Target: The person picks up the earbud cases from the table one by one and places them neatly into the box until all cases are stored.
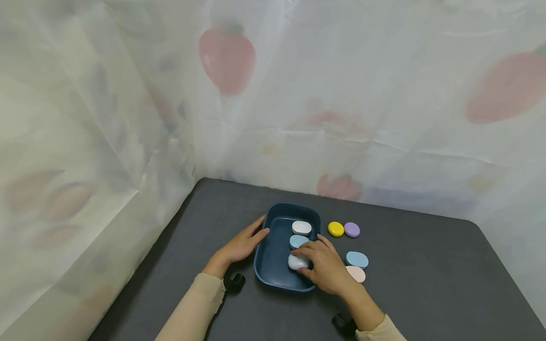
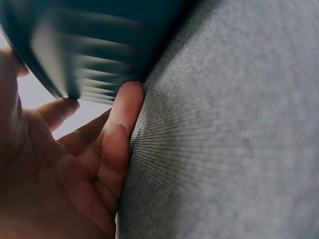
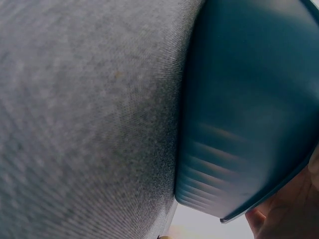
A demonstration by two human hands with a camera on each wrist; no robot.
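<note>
While the relaxed left hand [image 1: 239, 245] braces the lower-centre tray [image 1: 275, 277], the right hand [image 1: 325, 266] pinches a white oval [image 1: 296, 262], apparently mid-placement, needing release.

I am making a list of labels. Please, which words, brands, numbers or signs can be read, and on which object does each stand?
None can be read in any view.
Dark blue rounded-rectangular tray: no lettering visible.
Small, smooth, rounded coloured pieces: no lettering visible; any tiny mark would be too small to read.
Pale, thin curtain: blurred red fruit pictures, no readable text.
</note>
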